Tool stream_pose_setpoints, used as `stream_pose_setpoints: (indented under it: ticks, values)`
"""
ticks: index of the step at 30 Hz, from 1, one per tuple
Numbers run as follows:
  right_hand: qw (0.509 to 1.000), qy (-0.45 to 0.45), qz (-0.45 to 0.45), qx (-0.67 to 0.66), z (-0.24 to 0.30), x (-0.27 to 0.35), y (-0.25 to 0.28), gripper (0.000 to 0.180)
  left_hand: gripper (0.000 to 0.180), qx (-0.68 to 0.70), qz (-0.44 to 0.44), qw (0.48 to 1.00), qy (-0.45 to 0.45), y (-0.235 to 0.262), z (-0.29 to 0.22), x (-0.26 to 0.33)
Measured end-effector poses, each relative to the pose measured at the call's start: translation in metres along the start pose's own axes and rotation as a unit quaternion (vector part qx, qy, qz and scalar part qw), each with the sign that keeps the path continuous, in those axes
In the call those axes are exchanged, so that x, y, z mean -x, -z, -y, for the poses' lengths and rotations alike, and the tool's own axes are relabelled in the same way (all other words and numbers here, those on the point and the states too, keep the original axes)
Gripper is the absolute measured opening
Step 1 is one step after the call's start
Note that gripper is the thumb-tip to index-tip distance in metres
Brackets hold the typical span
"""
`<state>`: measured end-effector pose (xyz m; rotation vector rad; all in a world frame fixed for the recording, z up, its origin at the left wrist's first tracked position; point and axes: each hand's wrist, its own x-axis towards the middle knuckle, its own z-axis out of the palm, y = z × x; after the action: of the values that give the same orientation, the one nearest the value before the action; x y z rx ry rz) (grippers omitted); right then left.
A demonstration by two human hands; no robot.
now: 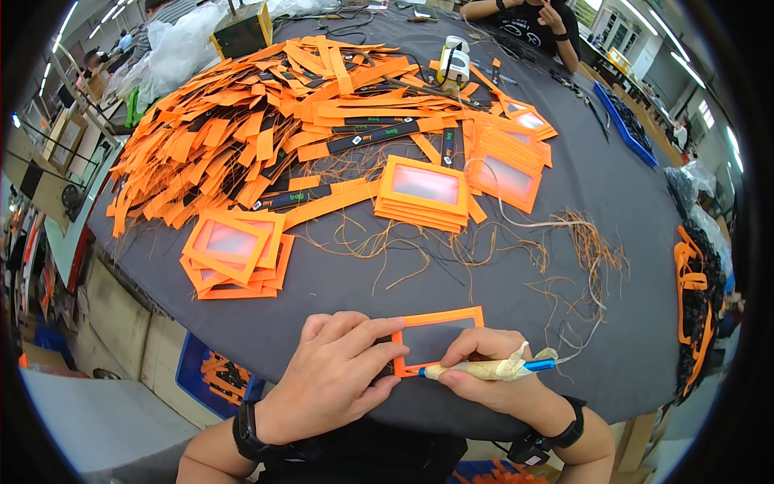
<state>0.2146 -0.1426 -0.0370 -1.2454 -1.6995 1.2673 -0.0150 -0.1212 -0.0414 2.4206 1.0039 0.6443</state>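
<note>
My left hand grips the left edge of a flat orange-bordered pocket with a clear window, lying near the table's front edge. In my right hand is a pen-shaped tool, wrapped in cream tape, with a blue end and a thin pale cord. Its tip meets the pocket's lower border near the left corner. Beyond my hands are similar pockets: a skewed pile on the left, a neat stack in the middle and a fanned stack further right.
A big heap of orange and black strips covers the far left of the dark table. Loose orange threads lie right of centre, beside the cord. A blue tray stands far right; a blue bin sits below left. Another person is across the table.
</note>
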Motion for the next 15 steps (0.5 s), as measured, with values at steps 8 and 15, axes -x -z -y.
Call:
stream_pose_setpoints:
  ticks: [8, 15]
  values:
    - [1.000, 0.013, -0.007, -0.008, 0.0005, -0.0006, -0.0010, 0.017, 0.030, 0.000, 0.001, 1.000, 0.001, 0.0009, -0.0005, -0.0003]
    - [0.999, 0.030, -0.029, -0.017, -0.0044, 0.0007, 0.0017, 0.016, 0.031, 0.000, 0.004, 1.000, 0.004, 0.0004, -0.0003, -0.0005]
